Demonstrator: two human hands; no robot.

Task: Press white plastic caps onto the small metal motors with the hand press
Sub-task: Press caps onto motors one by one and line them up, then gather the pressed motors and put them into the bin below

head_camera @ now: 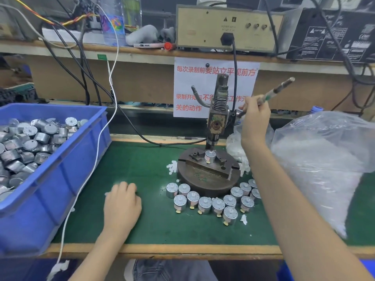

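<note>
The hand press [218,110] stands on a round dark base [209,179] on the green mat. One small metal motor [210,157] sits in the fixture under the ram, with a white cap on its shaft. My right hand [254,118] grips the press lever [278,90], which slants up to the right. My left hand [121,201] rests on the mat left of the press, fingers curled over small white caps. Several capped motors [205,204] stand in an arc in front of the base. Loose white caps [172,167] lie by the base's left side.
A blue bin [60,179] full of bare motors fills the left side. A clear plastic bag [324,155] of white caps lies at the right. A white cable [97,151] crosses the bin's edge. A shelf with electrical boxes [225,29] runs behind.
</note>
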